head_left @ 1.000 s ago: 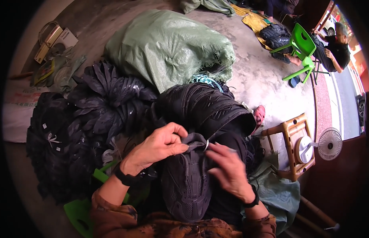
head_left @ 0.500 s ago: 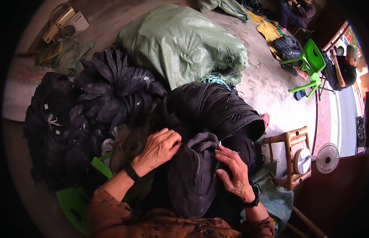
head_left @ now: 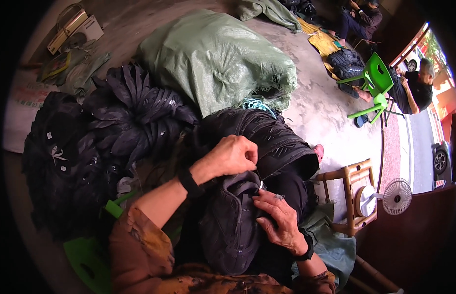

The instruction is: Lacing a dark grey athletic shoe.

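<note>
A black shoe upper [head_left: 230, 225] lies on my lap, its toe toward me and its collar opening away. My right hand [head_left: 283, 220] grips the upper's right side near the collar, fingers on the edge and thumb lower down. A small white bit shows by those fingertips, and a pale band sits on one finger. Just beyond the collar, my left hand [head_left: 230, 156] is raised with its fingers curled into a pinch; what is between them, if anything, is too small to see. Behind it lies a bundle of stacked black uppers [head_left: 267, 142] across my legs.
More black uppers [head_left: 135, 112] are heaped at the left. A big green woven sack [head_left: 213, 59] lies ahead. On the right, a bamboo stool [head_left: 353, 196] carries a small white fan [head_left: 396, 197]. Two people sit farther off, near a green chair [head_left: 377, 73].
My left hand has risen and moved right, from beside the collar to above its far end. My right hand keeps its place on the upper. The whole view has shifted slightly.
</note>
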`<state>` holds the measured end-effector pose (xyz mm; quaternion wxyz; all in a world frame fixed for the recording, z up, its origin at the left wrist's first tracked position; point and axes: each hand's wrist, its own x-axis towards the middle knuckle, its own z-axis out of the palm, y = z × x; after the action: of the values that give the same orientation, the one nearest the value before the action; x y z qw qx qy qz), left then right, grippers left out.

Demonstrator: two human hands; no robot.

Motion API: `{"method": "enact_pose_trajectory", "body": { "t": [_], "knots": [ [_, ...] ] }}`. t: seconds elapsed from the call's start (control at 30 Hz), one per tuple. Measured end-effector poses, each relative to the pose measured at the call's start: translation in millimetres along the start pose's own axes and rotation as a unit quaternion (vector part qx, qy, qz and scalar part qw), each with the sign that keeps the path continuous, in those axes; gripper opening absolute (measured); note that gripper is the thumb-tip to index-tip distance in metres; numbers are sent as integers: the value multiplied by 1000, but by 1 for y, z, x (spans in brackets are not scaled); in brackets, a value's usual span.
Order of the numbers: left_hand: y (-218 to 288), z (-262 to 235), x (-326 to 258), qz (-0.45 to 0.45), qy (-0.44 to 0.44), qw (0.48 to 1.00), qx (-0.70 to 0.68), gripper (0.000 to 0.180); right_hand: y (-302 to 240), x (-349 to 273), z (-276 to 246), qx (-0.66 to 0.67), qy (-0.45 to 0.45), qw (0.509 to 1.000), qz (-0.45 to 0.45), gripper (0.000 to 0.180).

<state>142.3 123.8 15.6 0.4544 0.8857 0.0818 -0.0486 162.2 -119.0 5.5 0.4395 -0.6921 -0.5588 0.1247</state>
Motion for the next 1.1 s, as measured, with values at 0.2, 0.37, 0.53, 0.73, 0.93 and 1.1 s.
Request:
{"method": "enact_pose_trajectory", "body": {
  "t": [0.2, 0.37, 0.53, 0.73, 0.93, 1.1],
  "knots": [
    [-35, 3, -5, -114, -74, 972, -191, 14, 0, -1, -4, 37, 3, 999, -3, 30],
    [-26, -9, -8, -100, -95, 985, -106, 17, 2, -3, -4, 49, 16, 999, 0, 36],
    [-11, -34, -5, -114, -241, 964, 21, 12, 1, -4, -3, 45, 13, 999, 7, 35],
    [-45, -31, -35, -146, -195, 958, -149, 13, -3, -5, 3, 57, 33, 998, 5, 37],
    [-51, 9, -83, -161, 77, 958, -222, 12, 24, -34, -13, 44, 280, 953, 112, 25],
    [-17, 13, -115, -189, 192, 932, -244, 15, 159, -152, -27, 197, 404, 799, 400, 26]
  ]
}}
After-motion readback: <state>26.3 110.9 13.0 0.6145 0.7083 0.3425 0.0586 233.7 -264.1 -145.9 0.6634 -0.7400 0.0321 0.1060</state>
